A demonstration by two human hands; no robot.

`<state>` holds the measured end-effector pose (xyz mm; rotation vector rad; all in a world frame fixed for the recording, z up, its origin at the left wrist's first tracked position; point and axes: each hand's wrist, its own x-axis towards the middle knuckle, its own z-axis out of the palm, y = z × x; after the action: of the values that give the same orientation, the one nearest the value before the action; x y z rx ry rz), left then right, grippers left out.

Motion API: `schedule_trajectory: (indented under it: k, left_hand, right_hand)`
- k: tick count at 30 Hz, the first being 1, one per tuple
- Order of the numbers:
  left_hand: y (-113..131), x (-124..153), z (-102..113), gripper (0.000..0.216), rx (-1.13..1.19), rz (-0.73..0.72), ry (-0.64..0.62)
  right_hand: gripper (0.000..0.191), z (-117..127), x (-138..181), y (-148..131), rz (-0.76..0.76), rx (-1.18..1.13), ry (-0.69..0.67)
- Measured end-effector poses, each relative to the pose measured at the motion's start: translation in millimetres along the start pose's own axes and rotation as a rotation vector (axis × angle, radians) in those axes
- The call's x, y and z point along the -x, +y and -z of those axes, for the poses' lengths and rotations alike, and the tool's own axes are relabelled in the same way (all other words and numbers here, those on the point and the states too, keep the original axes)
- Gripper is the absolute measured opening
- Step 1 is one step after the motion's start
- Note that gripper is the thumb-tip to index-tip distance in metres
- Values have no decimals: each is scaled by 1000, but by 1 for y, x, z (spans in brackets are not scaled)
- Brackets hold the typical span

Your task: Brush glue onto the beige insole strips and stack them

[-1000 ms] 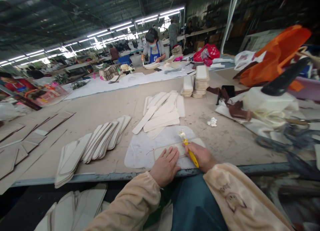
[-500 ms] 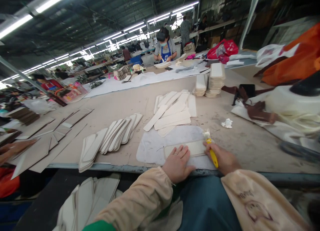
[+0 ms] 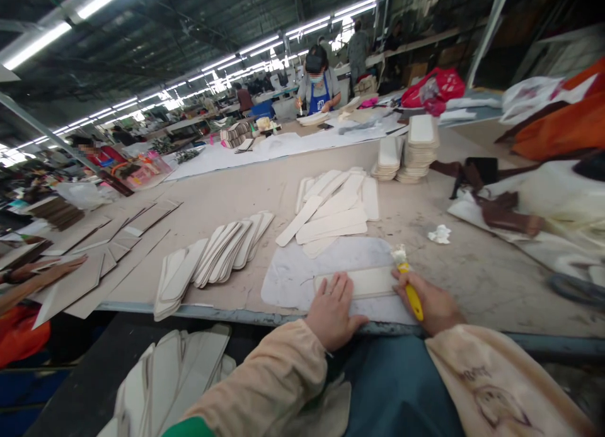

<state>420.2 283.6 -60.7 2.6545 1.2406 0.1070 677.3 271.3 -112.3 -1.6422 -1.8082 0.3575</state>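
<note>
My left hand (image 3: pixel 333 311) lies flat with fingers stretched out on the left end of a long cream strip (image 3: pixel 366 280). The strip rests on a white sheet (image 3: pixel 295 273) at the near edge of the table (image 3: pixel 236 197). My right hand (image 3: pixel 432 306) is closed round a yellow-handled brush (image 3: pixel 409 285) at the strip's right end, bristles pointing away from me. Both sleeves are beige.
Fanned cream strips (image 3: pixel 215 257) lie to the left, a loose pile (image 3: pixel 333 207) lies ahead, and two stacks (image 3: pixel 410 148) stand further back. A crumpled paper scrap (image 3: pixel 440 234) sits right. Brown cardboard pieces (image 3: pixel 89 254) cover the left. A person in a blue apron (image 3: pixel 317 84) works opposite.
The view has swung to the left and slightly down. My hands stay on the strip, with the brush still at its right end.
</note>
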Motion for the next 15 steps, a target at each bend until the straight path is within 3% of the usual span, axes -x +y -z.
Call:
schedule_trajectory:
  k: [5,10,15]
  left_hand:
    - [-36,31,13,77,-75,28,-63]
    - [-43,33,6,75,-142,-10,-33]
    - [-51,31,-6,70,-194,-55,51]
  right_hand:
    - [13,1,-1,-1,17,-16,15]
    - [11,5,-3,-14,117,-4,-9]
    - [4,2,-7,-42,303,-64,-160]
